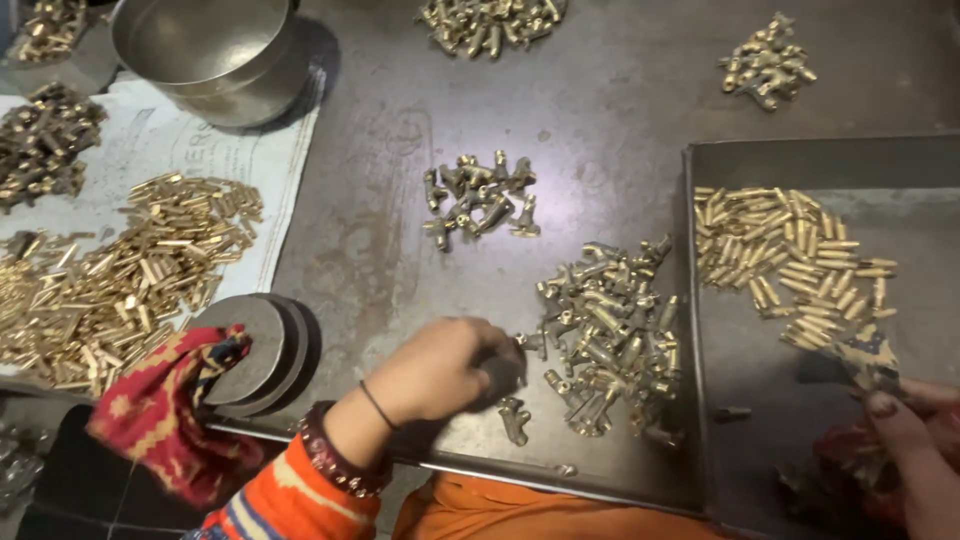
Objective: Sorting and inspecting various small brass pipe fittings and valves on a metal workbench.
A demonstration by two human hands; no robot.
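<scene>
Head view: left hand (440, 370) reaches across the dark metal table (600, 110), fingers curled shut around a small brass T-shaped fitting (528, 343) at the near edge of the big pile of fittings (610, 335); fingertip contact partly hidden by knuckles. One loose fitting (514, 420) lies just below the hand, apart from the pile. Wrist has a thin black cord, a beaded bangle, an orange striped sleeve. Right hand (915, 430) sits at the lower right edge, above the shallow metal tray (750, 160), fingers pinching something small and dark with a patterned scrap; blurred, cannot tell what it is or how tightly it is held. Tray holds a spread of bright brass pins (790, 265), smooth, cylindrical, lying flat. Second small cluster of dull fittings (480, 200) sits mid-table, well apart from the hand. Two more heaps at the top edge (490, 20) and top right (768, 60). Left side: printed paper sheet (180, 140), pale with faint lettering, carrying a wide heap of shiny brass pins (130, 270) and darker fittings (40, 140). Round steel bowl (215, 50) rests on the paper's top corner. Stack of flat grey metal discs (260, 345) beside a red patterned cloth (160, 410).
</scene>
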